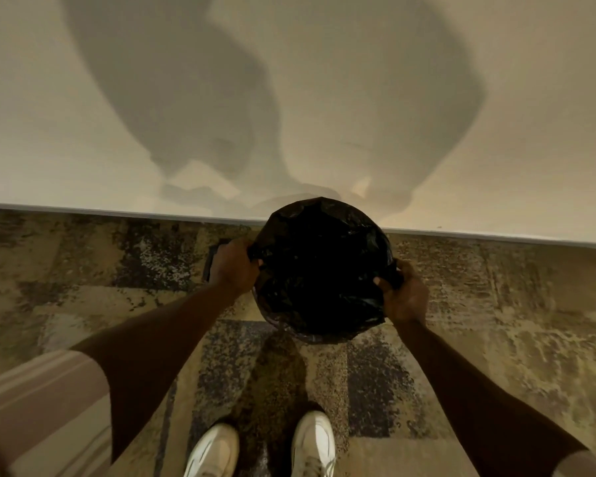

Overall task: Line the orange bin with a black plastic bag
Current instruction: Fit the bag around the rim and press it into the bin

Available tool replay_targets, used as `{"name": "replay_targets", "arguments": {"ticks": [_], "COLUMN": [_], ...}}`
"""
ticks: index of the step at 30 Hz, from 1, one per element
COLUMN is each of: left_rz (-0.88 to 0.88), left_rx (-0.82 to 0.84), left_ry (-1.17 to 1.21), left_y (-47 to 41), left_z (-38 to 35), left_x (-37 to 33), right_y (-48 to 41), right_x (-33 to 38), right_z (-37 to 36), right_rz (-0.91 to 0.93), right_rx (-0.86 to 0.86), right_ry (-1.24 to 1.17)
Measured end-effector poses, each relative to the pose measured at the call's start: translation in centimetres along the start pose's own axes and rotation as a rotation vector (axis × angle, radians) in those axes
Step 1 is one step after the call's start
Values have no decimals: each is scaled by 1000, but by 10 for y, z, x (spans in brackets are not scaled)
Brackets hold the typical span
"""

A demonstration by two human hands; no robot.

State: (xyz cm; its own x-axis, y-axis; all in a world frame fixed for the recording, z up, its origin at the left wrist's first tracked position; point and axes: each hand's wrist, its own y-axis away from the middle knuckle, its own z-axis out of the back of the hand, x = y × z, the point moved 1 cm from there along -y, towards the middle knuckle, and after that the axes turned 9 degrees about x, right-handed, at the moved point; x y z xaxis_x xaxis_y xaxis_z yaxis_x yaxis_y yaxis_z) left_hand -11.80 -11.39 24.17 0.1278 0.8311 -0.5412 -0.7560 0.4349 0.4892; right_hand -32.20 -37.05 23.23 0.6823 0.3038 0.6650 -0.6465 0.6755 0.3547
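You are working in dim, warm light coming from behind you, throwing two big soft shadows on the wall (496, 98). The black plastic bag (320, 270) is swallowing detail, and the wide lens is bending the baseboard (117, 212).

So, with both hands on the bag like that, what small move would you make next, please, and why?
Probably pull the bag edge down at both sides. The left hand and right hand each pinch the plastic at opposite sides of the opening. The bag already spans the round opening and hides the bin, so snugging it down seems next.
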Motion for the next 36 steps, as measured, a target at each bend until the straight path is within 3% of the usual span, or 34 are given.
{"name": "replay_targets", "arguments": {"ticks": [17,36], "left_rz": [-13,15], "left_rx": [-56,-26], "left_ry": [53,-49], "left_y": [-48,-71], "left_z": [-6,-14], "left_x": [-17,-26], "right_y": [-58,-73], "right_x": [-16,-21], "right_z": [-6,-2], "right_rz": [6,57], "right_rx": [-27,-30], "right_ry": [-100,87]}}
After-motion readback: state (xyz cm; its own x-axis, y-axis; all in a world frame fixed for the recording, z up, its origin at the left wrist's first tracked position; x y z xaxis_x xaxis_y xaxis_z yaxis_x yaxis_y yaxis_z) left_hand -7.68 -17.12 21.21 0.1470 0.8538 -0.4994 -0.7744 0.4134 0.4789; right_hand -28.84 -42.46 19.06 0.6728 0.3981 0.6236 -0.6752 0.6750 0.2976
